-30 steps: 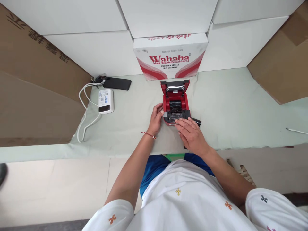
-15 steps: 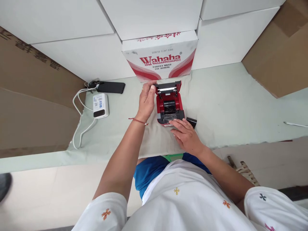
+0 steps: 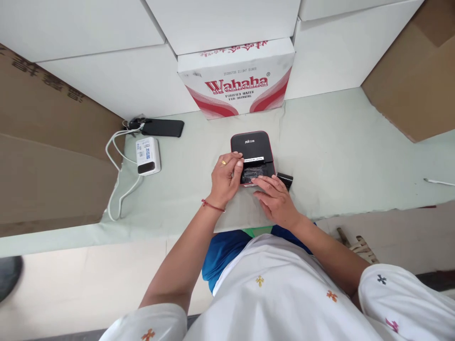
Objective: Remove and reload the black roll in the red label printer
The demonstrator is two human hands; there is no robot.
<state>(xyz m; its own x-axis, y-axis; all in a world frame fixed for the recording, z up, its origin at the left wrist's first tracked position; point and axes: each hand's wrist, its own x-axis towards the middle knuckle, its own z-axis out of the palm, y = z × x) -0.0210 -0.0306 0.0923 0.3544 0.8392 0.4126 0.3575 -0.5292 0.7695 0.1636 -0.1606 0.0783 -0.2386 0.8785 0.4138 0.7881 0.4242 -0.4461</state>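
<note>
A small black label printer (image 3: 249, 144) with red edges lies on the cloth-covered table in front of me, its lid down. My left hand (image 3: 226, 176) is closed on the left side of the lid, thumb and fingers bent together near a white sticker strip. A dark, shiny film (image 3: 253, 173) lies over the printer's front part. Stretched fingers of my right hand (image 3: 275, 199) rest on the film's right side and the printer's front edge, with the thumb lower and apart. Just beyond those fingers lies a black roll (image 3: 285, 180), partly hidden by them.
A Wahaha water carton (image 3: 236, 85) stands behind the printer, before stacked white boxes (image 3: 106, 80). On the left are a black phone (image 3: 163, 128), a white power bank (image 3: 147, 155) and a white cable (image 3: 114, 189). Brown cardboard boxes (image 3: 415, 76) flank the table. A thin white stick (image 3: 439, 182) lies right.
The printer's lid has swung down from raised to closed, covering the red inside and the roll there. My left hand came down towards me with it. My right hand stayed on the film.
</note>
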